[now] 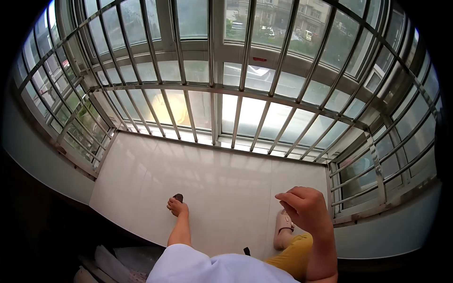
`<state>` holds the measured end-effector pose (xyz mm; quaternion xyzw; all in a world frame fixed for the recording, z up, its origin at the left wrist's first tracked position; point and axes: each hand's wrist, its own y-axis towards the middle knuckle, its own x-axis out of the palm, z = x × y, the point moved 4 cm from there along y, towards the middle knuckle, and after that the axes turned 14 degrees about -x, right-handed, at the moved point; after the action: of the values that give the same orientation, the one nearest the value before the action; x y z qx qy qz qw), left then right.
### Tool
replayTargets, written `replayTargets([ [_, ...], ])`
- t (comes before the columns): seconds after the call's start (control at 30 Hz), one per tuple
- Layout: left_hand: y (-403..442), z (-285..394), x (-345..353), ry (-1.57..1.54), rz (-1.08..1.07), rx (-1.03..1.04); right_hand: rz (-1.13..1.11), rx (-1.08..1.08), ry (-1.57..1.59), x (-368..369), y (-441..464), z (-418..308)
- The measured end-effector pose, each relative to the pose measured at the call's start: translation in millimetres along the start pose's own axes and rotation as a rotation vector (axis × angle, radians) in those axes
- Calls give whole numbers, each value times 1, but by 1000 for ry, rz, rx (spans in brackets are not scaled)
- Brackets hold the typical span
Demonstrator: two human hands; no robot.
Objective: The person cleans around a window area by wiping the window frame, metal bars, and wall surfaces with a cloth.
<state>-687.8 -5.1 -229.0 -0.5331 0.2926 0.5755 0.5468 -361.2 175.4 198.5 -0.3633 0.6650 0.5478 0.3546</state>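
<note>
At seven o'clock the left hand [177, 206] has its grip closed on a small dark object [179, 197], over the pale ledge [231, 188]. The right hand [306, 207], at four, is curled; I cannot tell whether it holds anything. Metal bars [198, 87] span twelve. At one, the red label [259, 59] is unreadable.

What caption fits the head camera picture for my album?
Left hand holding a small dark object, right hand curled above a pale floor, with metal window bars ahead.
</note>
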Motion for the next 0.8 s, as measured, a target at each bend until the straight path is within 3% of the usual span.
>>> replayTargets([
  [0.2,41,-69,7,163,213,-77,-64,73,4,14,13,7],
  [0.27,57,-87,26,201,164,-115,-82,150,3,21,11,15],
  [0.37,60,-88,34,227,-82,-54,-69,221,83,34,6,30],
  [0.47,71,-86,37,273,-232,-162,-25,366,223,42,-9,58],
  [0.53,69,-82,22,285,-204,-185,49,520,309,42,-21,65],
  [0.6,64,-75,-6,309,-174,-197,35,534,281,29,-27,60],
  [0.67,59,-66,-26,298,-466,-360,27,563,249,11,-35,55],
  [0.73,67,-61,-16,335,-452,-344,-2,497,38,-9,-43,45],
  [0.8,77,-55,-4,605,-451,-322,-33,540,-1,-28,-48,37],
])
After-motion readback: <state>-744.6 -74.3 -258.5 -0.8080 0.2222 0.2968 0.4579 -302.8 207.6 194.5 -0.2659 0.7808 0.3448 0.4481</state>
